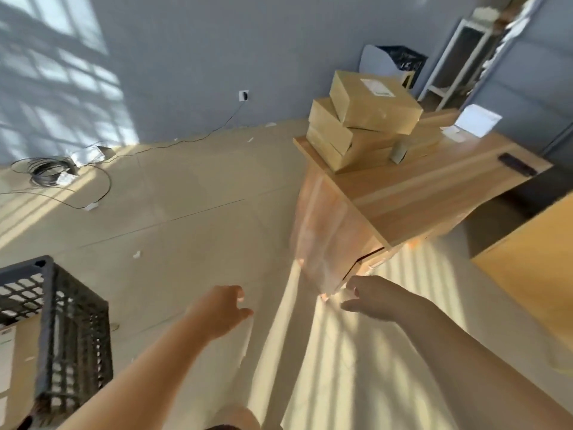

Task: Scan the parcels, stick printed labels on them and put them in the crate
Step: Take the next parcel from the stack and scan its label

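head view | from above; faces forward-down | floor near, desk (434, 187) beyond

1. The bare left forearm (148, 364) is stretched forward from the lower left.
2. The bare left hand (221, 308) is held in the air, fingers loosely curled, with nothing gripped.
3. The bare right forearm (465, 346) is extended from the lower right.
4. The bare right hand (375, 301) is held apart from the left, fingers relaxed, with nothing held.

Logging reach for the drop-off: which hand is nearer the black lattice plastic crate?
Left. The left hand hovers empty to the right of the black lattice plastic crate; the right hand is farther right, near the foot of the wooden desk.
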